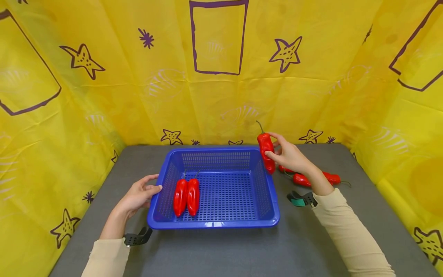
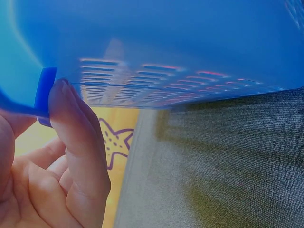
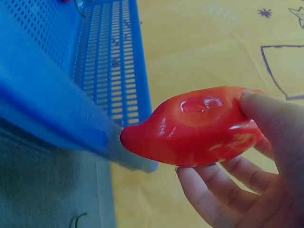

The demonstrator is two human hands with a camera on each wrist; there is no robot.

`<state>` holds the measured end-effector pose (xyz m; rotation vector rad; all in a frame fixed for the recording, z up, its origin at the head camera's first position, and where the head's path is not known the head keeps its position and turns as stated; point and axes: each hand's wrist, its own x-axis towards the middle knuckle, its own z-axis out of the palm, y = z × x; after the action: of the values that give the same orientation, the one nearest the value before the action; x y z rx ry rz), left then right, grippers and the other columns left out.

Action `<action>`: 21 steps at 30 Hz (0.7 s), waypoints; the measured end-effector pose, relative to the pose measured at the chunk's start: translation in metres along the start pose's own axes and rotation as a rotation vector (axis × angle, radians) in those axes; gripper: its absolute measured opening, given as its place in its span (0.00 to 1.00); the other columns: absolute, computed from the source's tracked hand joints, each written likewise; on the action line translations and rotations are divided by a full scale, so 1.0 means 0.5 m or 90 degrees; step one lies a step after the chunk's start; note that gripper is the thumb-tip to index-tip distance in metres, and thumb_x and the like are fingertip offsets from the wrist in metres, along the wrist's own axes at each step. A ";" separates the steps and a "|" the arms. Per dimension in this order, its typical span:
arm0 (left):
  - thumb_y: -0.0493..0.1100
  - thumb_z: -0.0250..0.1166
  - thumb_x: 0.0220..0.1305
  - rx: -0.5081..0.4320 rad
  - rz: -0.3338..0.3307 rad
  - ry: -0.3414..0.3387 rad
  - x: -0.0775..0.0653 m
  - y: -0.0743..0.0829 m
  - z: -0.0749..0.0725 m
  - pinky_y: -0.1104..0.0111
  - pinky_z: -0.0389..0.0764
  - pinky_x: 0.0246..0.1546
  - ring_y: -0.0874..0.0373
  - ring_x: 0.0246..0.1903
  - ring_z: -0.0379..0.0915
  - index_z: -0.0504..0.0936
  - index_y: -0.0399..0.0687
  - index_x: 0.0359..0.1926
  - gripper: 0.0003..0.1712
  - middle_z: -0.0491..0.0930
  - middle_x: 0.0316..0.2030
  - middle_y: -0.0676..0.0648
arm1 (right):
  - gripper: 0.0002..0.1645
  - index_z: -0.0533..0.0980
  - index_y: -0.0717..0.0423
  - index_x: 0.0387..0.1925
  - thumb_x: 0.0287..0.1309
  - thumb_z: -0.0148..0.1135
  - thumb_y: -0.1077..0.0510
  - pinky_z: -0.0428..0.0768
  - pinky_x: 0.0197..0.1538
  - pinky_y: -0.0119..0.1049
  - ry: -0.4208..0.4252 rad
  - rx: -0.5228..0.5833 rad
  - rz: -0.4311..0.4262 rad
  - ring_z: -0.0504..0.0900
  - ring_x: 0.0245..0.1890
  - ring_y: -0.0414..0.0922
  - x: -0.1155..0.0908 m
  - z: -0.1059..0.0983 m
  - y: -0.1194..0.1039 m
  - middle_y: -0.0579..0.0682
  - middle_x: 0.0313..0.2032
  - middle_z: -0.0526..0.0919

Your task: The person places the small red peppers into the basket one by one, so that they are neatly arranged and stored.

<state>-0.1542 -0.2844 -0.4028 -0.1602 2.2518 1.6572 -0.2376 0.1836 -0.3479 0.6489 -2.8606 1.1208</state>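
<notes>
A blue perforated plastic basket [image 1: 221, 224] stands on the grey table, with two red chili peppers [image 1: 180, 198] lying side by side in its left part. My left hand [image 1: 140, 195] grips the basket's left rim; in the left wrist view its fingers [image 2: 78, 137] curl round the rim's edge. Over the basket's right rim, my right hand [image 1: 290, 154] holds another red pepper [image 1: 265, 148] between thumb and fingers, its green stem pointing up and away. The right wrist view shows this glossy pepper [image 3: 194, 126] close beside the basket wall.
Right of the basket, more red peppers [image 1: 302, 180] lie on the grey table [image 1: 221, 254], partly hidden behind my right forearm. Yellow cloth [image 1: 221, 107] with starfish drawings encloses the table at the back and both sides.
</notes>
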 end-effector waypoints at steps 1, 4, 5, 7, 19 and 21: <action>0.47 0.60 0.62 0.000 0.000 0.000 0.000 0.000 0.000 0.54 0.82 0.33 0.48 0.32 0.82 0.52 0.43 0.68 0.39 0.80 0.37 0.40 | 0.41 0.52 0.51 0.67 0.57 0.61 0.52 0.79 0.26 0.35 -0.003 0.006 -0.004 0.80 0.28 0.49 0.002 0.002 -0.002 0.62 0.43 0.76; 0.47 0.60 0.62 0.002 0.000 0.001 0.000 0.001 0.000 0.54 0.82 0.33 0.48 0.32 0.82 0.52 0.43 0.68 0.38 0.80 0.37 0.40 | 0.41 0.51 0.49 0.67 0.58 0.60 0.52 0.80 0.25 0.35 -0.013 0.022 -0.012 0.81 0.27 0.50 0.010 0.010 -0.010 0.61 0.42 0.76; 0.47 0.60 0.62 0.004 0.000 0.002 0.000 0.001 0.000 0.54 0.82 0.33 0.48 0.32 0.82 0.52 0.43 0.68 0.38 0.80 0.37 0.39 | 0.41 0.51 0.48 0.68 0.58 0.60 0.52 0.80 0.25 0.35 -0.017 0.029 -0.012 0.81 0.27 0.50 0.012 0.012 -0.013 0.61 0.43 0.76; 0.47 0.60 0.63 0.009 -0.001 0.003 -0.001 0.002 0.000 0.54 0.82 0.33 0.48 0.32 0.82 0.51 0.43 0.68 0.39 0.80 0.38 0.39 | 0.41 0.51 0.48 0.68 0.58 0.60 0.52 0.80 0.25 0.35 -0.026 0.042 -0.010 0.81 0.26 0.49 0.017 0.018 -0.018 0.61 0.43 0.75; 0.48 0.60 0.62 0.010 -0.004 0.001 -0.002 0.005 -0.002 0.54 0.82 0.33 0.49 0.32 0.82 0.51 0.44 0.68 0.39 0.80 0.38 0.39 | 0.40 0.51 0.48 0.67 0.58 0.60 0.55 0.83 0.29 0.46 -0.073 0.138 -0.002 0.82 0.26 0.45 0.045 0.067 -0.057 0.63 0.45 0.73; 0.48 0.60 0.62 0.009 -0.005 0.000 -0.003 0.005 -0.002 0.54 0.82 0.33 0.48 0.32 0.82 0.51 0.44 0.68 0.39 0.80 0.38 0.39 | 0.40 0.51 0.49 0.67 0.58 0.60 0.54 0.83 0.29 0.46 -0.086 0.142 0.002 0.82 0.26 0.44 0.049 0.077 -0.064 0.63 0.45 0.73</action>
<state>-0.1540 -0.2847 -0.3999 -0.1660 2.2597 1.6377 -0.2422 0.1281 -0.3522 0.7564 -2.8701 1.4650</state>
